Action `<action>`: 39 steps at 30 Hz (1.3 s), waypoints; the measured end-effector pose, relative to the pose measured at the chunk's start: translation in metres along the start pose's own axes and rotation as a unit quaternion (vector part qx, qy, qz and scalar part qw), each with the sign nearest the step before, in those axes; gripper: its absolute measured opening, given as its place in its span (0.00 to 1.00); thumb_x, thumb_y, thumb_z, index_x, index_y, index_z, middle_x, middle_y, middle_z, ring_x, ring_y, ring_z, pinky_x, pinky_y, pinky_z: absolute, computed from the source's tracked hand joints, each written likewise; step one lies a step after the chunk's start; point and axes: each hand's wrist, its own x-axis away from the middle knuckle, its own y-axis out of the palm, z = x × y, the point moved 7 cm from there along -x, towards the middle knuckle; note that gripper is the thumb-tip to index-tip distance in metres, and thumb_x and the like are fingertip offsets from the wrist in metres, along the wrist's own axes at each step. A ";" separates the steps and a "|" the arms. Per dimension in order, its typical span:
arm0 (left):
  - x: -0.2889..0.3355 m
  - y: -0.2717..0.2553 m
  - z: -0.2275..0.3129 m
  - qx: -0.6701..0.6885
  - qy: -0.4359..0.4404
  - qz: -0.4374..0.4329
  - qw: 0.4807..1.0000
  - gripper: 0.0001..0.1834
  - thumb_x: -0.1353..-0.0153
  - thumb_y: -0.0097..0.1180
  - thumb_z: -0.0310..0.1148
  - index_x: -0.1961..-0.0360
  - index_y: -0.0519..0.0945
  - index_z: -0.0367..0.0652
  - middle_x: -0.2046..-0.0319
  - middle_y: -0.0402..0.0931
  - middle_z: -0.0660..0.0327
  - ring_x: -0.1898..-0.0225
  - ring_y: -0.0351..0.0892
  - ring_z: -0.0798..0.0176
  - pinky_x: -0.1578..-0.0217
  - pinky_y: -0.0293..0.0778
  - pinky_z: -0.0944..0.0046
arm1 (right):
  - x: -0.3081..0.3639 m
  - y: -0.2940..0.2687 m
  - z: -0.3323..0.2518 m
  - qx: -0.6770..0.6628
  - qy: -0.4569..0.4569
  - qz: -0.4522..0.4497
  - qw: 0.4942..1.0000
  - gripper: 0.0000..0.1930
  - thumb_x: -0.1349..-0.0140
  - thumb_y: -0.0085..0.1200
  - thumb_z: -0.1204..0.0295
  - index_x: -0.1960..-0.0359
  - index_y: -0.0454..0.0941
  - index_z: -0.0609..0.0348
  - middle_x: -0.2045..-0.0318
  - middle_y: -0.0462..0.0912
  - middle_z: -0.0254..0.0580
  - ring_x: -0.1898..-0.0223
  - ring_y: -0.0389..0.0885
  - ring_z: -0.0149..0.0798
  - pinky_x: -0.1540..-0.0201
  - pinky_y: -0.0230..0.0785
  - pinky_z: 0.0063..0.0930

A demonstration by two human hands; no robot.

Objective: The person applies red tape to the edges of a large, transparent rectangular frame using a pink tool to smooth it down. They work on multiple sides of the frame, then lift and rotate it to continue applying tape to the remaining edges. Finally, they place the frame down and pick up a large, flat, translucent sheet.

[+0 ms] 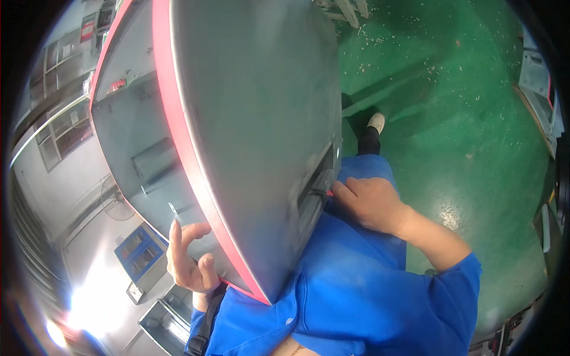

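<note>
Head view, panel: a large grey-green panel (255, 101), its broad face smooth with a soft, cloudy sheen and apparently metal; it stands directly in front of the wearer, against the blue garment (356, 291).
Edging: a glossy pinkish-red strip (178, 127) with a pale rim, bending in a long curve.
Left side: a grey face (127, 136) beyond the strip bears a rectangular outline (155, 160) and a small pale fitting (173, 208).
Slot: an elongated dark opening (323, 169) low on the broad face, at its right border.
Right hand: this hand (373, 203) is closed, thumb and forefinger pinching a small red-and-black piece (329, 193) at the slot.
Left hand: this hand (193, 261) is spread and loosely curled, gripping nothing, on the strip's left side; its forefinger reaches just below the pale fitting. Contact with the panel cannot be told.
Floor: glossy green (439, 130), sprinkled with whitish scraps, mostly in its upper part; a pale shoe (377, 121) rests there.
Room: pale walls, a round wire fan (116, 197), a blue-framed cabinet (141, 251), a grey open box (157, 323) and strong white glare at lower left.
Direction: the panel's long axis runs away from the wearer's waist toward the top; its narrow corner points at the waist. The slot slants up to the right.
</note>
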 end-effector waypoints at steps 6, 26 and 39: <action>-0.002 -0.001 0.002 -0.031 0.016 -0.017 0.999 0.33 0.43 0.47 0.47 0.49 0.64 0.26 0.75 0.77 0.51 0.75 0.75 0.59 0.68 0.69 0.63 | -0.002 0.014 0.013 0.053 0.020 -0.086 0.995 0.07 0.46 0.46 0.69 0.71 0.66 0.59 0.83 0.70 0.39 0.85 0.73 0.39 0.87 0.63 0.31; 0.000 0.000 -0.002 -0.015 0.016 -0.041 0.999 0.33 0.43 0.47 0.47 0.48 0.63 0.27 0.75 0.77 0.50 0.75 0.76 0.57 0.66 0.69 0.60 | -0.003 0.022 0.024 0.082 0.056 -0.132 0.986 0.07 0.45 0.45 0.69 0.75 0.65 0.59 0.86 0.69 0.40 0.87 0.71 0.40 0.86 0.62 0.32; -0.003 0.001 0.003 -0.007 0.033 -0.038 0.999 0.32 0.43 0.47 0.46 0.48 0.63 0.26 0.76 0.77 0.50 0.76 0.76 0.56 0.66 0.69 0.59 | -0.002 0.023 0.048 -0.064 0.185 -0.194 0.961 0.15 0.38 0.38 0.59 0.71 0.67 0.59 0.83 0.74 0.50 0.83 0.74 0.48 0.82 0.63 0.38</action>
